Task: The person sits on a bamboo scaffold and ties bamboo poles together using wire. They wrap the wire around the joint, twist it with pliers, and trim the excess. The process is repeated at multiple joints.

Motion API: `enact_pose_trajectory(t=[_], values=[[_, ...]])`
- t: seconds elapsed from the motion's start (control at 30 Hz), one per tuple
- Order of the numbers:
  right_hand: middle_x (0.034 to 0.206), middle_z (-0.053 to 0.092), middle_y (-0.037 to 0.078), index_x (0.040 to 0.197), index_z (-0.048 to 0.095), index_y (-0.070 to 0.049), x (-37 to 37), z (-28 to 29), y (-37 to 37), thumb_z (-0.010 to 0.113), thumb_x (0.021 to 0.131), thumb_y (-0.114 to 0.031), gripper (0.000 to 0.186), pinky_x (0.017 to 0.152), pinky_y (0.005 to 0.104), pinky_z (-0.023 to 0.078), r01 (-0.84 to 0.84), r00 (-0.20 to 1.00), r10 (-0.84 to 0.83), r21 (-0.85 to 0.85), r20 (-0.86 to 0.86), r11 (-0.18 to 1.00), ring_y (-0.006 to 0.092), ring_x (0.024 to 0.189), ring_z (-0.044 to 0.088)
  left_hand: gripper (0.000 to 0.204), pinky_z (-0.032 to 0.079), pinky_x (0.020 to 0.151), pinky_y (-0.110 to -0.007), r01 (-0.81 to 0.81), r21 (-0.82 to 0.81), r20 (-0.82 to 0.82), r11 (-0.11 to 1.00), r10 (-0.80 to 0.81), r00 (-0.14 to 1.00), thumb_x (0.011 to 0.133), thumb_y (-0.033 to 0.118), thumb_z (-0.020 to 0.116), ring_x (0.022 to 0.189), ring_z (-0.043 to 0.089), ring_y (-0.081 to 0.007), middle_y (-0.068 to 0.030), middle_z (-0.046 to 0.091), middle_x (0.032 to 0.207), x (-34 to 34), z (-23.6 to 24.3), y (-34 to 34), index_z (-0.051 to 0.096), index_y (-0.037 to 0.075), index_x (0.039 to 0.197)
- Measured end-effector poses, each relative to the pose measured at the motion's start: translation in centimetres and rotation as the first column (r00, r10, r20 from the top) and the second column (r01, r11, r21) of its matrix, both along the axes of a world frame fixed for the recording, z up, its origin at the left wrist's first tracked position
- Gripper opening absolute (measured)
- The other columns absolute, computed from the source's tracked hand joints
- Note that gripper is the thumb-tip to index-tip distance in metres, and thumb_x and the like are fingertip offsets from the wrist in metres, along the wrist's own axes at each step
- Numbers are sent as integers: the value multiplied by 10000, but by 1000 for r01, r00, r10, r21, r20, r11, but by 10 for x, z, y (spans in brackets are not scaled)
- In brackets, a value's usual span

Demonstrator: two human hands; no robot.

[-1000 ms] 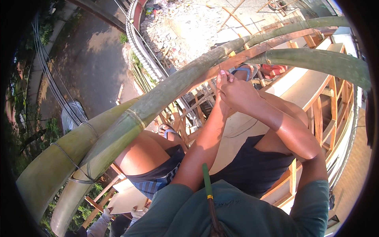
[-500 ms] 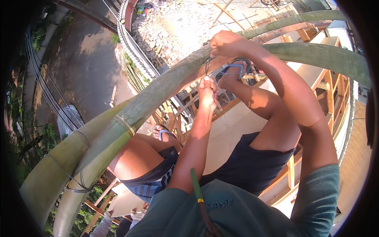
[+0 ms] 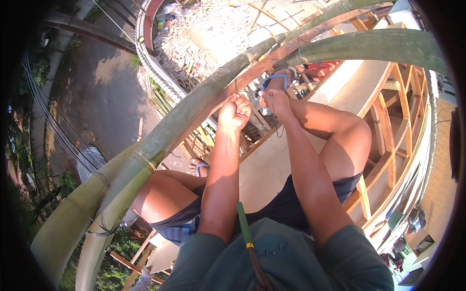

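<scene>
A thick green bamboo pole [image 3: 194, 109] slants across in front of me from lower left to upper right. My left hand [image 3: 235, 111] is a closed fist just below it, with a thin dark wire [image 3: 237, 84] running up from its fingers to the pole. To the right, my right hand [image 3: 275, 102] is closed in a pinch, and a dark strand [image 3: 280, 131] hangs below it. The strand inside the fingers is mostly hidden. Both hands are close together, above my sandalled foot [image 3: 277, 80].
A second bamboo pole [image 3: 364, 47] curves off at upper right, near a timber frame [image 3: 388, 131]. A plywood sheet [image 3: 264, 177] lies between my legs. A green-handled tool [image 3: 244, 225] rests against my shirt. Far below are a road [image 3: 107, 92] and rubble [image 3: 204, 36]. A co-worker's gloved hand [image 3: 144, 276] shows lower left.
My right hand has come down off the top of the pole, to beside my left hand. My left hand has shifted slightly left and down. The view has tilted a little.
</scene>
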State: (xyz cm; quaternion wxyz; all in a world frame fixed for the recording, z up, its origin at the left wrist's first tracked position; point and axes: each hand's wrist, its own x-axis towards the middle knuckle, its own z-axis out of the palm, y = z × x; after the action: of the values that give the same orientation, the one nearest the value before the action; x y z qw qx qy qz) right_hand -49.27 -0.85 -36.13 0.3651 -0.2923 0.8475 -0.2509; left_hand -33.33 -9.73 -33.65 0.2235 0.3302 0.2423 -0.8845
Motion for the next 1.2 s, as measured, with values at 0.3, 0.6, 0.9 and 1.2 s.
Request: enact_pose_trajectory(t=[0.3,0.6,0.9,1.2], values=[[610,572,153,729,633,25,12,68,5,642,892,-298,362,594,397,441,-45,994,44,-8,-98,999,239,555,562,290,184,403,-246,181,-281,244,942,-112,963,1019,216,405,453,180,-94,49,199,565,4,-9,6,394,158,735],[702,613,212,751,649,-7,-6,142,-121,766,806,-287,308,647,455,469,-619,696,628,151,-348,771,386,701,618,310,179,380,-239,66,-429,234,901,41,971,1028,255,411,448,175,-75,64,193,558,-5,-23,31,380,185,728],[659,595,194,768,643,16,-55,71,-86,758,832,-376,413,620,430,457,-528,821,524,46,-228,848,329,604,563,324,188,396,-235,148,-410,243,900,-49,969,1049,288,389,468,192,-77,61,208,580,13,-28,31,384,185,743],[866,671,182,968,663,-12,112,-42,33,532,997,-378,390,730,401,470,148,985,-128,-192,114,970,242,795,635,246,209,431,-267,-108,184,213,977,68,975,1020,151,333,469,190,-119,24,207,580,-22,9,-19,380,121,780]])
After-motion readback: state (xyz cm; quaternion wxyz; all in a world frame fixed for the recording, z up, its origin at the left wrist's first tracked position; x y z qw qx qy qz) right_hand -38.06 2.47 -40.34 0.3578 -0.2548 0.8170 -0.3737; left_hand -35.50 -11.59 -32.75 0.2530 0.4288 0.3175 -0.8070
